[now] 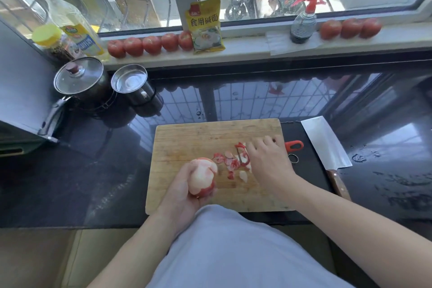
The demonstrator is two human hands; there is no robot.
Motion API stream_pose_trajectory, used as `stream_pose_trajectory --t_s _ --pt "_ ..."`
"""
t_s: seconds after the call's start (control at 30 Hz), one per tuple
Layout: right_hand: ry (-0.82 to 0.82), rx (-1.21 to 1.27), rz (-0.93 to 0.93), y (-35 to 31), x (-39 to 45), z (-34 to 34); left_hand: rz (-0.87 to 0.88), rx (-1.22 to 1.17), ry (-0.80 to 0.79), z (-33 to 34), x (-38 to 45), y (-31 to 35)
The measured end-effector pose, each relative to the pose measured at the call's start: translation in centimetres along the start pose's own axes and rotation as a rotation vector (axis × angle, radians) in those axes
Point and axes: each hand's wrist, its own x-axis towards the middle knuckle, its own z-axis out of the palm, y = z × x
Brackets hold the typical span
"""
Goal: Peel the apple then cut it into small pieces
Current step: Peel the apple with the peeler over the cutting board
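Apple (202, 176) sits in the left hand (184, 196), held up just over the near-left part of the cutting board (187, 138); fingers and thumb are curled round its lower half, so it's a proper cupped hold, not a pinch. Most of the skin is off, pale flesh showing on top, with a band of red left near the bottom where the palm covers it.

Right hand (268, 161) is down on the board over the peeler (295, 145); red handle end pokes out past the knuckles and the blade end shows by the pile of peels (230, 162); fingers look wrapped on it, though I can't see the underside of the grip.

Handling-wise, my guess: peeled flesh is wet and slick, so the bare part will want to spin or squirt out if squeezed lightly; the fruit itself is firm and fairly light, it won't crush, but it bruises and it's round, so it rolls the moment it's set down. Best place to hold is probably the remaining skin and the stem-to-base ends, turning it so the last red band faces up; for cutting I'd halve it first and lay the flat face down.

Cleaver (326, 145) lies on the counter just right of the board, untouched.
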Motion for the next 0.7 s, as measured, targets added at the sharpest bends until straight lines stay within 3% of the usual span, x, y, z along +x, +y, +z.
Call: stream_pose_trajectory --t_s 0.13,0.23,0.37,0.5,0.63,0.7 --pt "0.380 0.141 -0.293 -1.4 -0.5 -1.0 0.036 0.134 -0.005 0.1 0.3 -0.2" --pt "0.375 0.148 -0.477 -2.2 -0.6 -2.3 0.089 0.210 -0.019 0.2 0.2 -0.3" --pt "0.360 0.113 -0.500 -2.5 -0.5 -2.6 0.151 0.221 0.004 0.2 0.3 -0.3" --pt "0.297 0.097 -0.369 -2.8 -0.5 -1.4 0.195 0.196 0.068 0.4 0.3 -0.3" --pt "-0.074 0.060 0.015 -0.6 -0.2 2.1 0.206 0.117 0.156 0.8 0.5 -0.2" --pt "-0.139 0.063 0.117 -0.6 -0.3 3.1 0.192 0.015 0.163 1.1 0.9 0.3"
